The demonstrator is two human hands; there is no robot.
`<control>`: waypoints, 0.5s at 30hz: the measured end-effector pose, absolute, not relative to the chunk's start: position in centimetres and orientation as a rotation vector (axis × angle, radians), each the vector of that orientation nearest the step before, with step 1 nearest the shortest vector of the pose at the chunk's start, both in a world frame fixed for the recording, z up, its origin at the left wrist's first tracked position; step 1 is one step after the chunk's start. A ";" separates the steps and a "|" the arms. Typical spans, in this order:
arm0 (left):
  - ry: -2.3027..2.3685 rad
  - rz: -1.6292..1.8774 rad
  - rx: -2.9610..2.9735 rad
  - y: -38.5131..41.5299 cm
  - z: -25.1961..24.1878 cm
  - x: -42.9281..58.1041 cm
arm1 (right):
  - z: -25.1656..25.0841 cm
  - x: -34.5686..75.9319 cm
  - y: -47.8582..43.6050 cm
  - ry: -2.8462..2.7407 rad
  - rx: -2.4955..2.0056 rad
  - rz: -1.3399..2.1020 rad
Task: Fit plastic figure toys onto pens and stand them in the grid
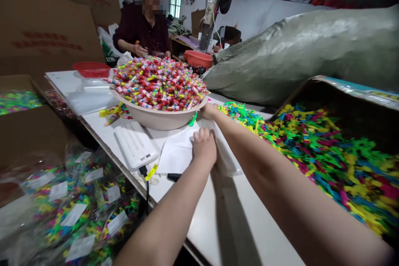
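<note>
Your left hand point(204, 146) was curled closed, pressing the clear bag point(230, 163) at 6 o'clock of the bowl point(162, 119). Your right hand point(208, 111) met the rim at 4 o'clock, its fingers hidden, so I cannot tell their state. Pinning the bag flat probably kept it steady.

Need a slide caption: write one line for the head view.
Curled left hand rests on white sheets beside a basin of wrapped sweets; right hand at its rim.

White table point(240, 220): basin point(158, 119) (heaped), plastic bag point(229, 162)
</note>
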State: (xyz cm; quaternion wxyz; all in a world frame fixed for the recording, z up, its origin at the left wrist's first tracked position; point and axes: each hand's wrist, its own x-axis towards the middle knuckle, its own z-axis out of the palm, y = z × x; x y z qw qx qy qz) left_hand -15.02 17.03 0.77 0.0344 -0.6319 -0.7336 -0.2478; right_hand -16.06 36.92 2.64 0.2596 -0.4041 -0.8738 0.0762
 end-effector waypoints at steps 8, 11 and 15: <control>-2.277 -0.892 -1.835 16.2 1.8 -15.4 | 6.2 -7.6 20.5 -1.723 -1.233 0.322; -2.243 -1.036 -1.699 15.1 2.8 -15.1 | 4.0 -2.3 10.3 -1.722 -1.283 0.314; -2.038 -1.059 -1.829 13.7 4.1 -12.9 | 1.1 4.0 1.7 -1.867 -1.360 0.345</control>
